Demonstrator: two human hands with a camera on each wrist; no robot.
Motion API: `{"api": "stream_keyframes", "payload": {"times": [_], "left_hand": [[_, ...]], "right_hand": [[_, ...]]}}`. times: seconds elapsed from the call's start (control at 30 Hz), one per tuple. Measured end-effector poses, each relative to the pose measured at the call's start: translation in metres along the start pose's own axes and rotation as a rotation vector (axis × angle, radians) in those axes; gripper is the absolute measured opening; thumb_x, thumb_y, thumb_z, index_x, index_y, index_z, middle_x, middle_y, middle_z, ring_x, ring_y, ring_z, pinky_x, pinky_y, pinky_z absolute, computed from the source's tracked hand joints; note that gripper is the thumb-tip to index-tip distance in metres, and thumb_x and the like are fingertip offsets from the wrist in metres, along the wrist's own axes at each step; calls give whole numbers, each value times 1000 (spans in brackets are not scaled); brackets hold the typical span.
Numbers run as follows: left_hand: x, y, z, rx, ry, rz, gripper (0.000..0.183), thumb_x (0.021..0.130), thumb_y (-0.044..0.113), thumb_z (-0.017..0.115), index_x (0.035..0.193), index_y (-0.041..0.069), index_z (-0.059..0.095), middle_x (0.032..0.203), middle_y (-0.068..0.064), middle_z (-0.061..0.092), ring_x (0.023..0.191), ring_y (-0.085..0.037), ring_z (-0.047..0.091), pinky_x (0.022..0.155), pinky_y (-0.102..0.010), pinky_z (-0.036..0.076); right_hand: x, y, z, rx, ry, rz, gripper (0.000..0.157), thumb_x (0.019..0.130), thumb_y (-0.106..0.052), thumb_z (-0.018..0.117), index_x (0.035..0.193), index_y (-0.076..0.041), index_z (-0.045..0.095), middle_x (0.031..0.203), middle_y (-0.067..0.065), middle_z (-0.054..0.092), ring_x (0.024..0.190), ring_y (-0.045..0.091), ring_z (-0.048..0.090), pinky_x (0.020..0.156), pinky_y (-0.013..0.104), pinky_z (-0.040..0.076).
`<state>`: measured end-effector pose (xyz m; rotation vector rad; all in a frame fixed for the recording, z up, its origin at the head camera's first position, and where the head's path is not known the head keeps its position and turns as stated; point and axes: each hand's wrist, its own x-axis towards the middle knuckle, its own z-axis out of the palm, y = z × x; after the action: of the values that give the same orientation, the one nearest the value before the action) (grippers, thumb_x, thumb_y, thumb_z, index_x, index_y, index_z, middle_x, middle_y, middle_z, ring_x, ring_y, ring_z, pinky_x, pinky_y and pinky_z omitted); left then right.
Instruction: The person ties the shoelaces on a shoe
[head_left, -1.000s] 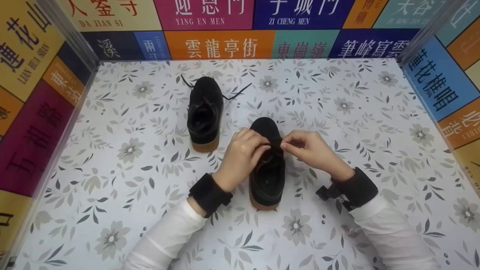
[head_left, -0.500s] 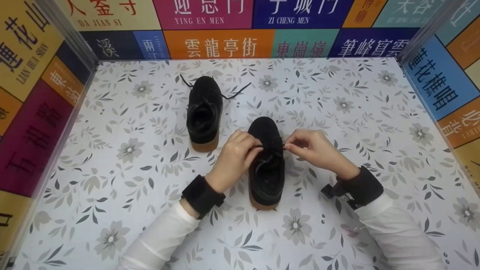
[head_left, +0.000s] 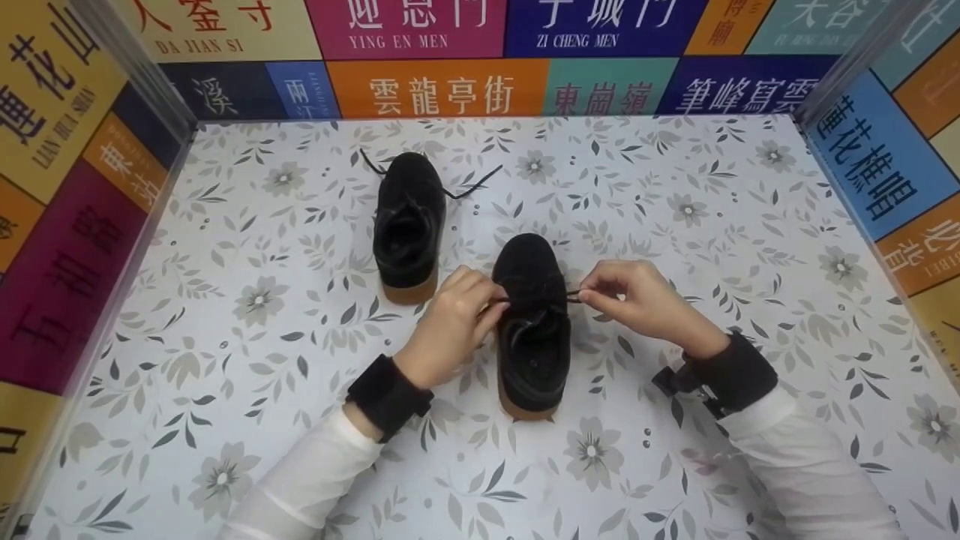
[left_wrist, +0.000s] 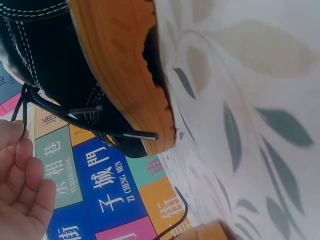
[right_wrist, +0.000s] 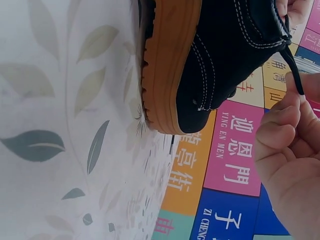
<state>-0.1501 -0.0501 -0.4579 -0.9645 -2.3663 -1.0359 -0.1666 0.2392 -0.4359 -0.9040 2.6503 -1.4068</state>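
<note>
A black shoe (head_left: 529, 259) with white stitching and a gum-brown sole (right_wrist: 172, 60) stands upright on the table, toe pointing away. On its left side my left hand (head_left: 450, 322) pinches a loop of its black shoelace (left_wrist: 24, 107) between thumb and fingers. My right hand (head_left: 637, 300) pinches the lace (right_wrist: 294, 72) on the opposite side, drawn out taut from the shoe's top. Two loose lace ends with tips hang down the shoe's side in the left wrist view. Both hands are at about the same height, apart, with the lacing between them.
A second black shoe (head_left: 412, 176) stands farther back to the left, its untied lace (head_left: 480, 181) spread to both sides. The tabletop (head_left: 300, 420) has a grey floral print. Colourful panels with lettering (head_left: 439, 88) wall in the back and sides.
Both hands have moved apart, the left to the left and the right to the right, stretching the lace outward from the near shoe. The farther shoe stays put.
</note>
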Motion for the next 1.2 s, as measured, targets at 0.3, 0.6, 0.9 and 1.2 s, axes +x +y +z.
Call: {"api": "stream_keyframes", "payload": {"times": [0.3,0.6,0.9,1.2], "left_hand": [[-3,-4,-7,50,-2,45,4,96,5,75,95,2,73,92,-9,72,92,-26,64,86,-35,57],[-5,-9,-12,84,-29,43,3,93,4,78,93,4,74,90,-6,73,91,-24,64,87,-35,57],[-4,-12,-15,160,-58,87,6,92,6,78,90,4,73,88,-6,70,89,-24,62,86,-36,55],[-5,-12,-5,50,-37,2,4,93,3,75,93,3,71,89,-8,72,89,-25,64,86,-37,55]], "right_hand": [[-3,5,-1,-23,21,-32,7,93,9,73,89,5,76,78,14,72,71,-10,63,65,10,57],[-7,7,1,-99,72,-52,8,91,4,78,87,-3,78,74,6,72,68,-7,55,64,9,45],[-11,9,2,-136,84,-71,7,88,5,79,88,-2,79,75,6,72,69,-6,56,67,9,48],[-9,10,10,-107,76,-40,8,93,4,75,88,-1,75,77,5,68,71,-5,55,67,10,47]]}}
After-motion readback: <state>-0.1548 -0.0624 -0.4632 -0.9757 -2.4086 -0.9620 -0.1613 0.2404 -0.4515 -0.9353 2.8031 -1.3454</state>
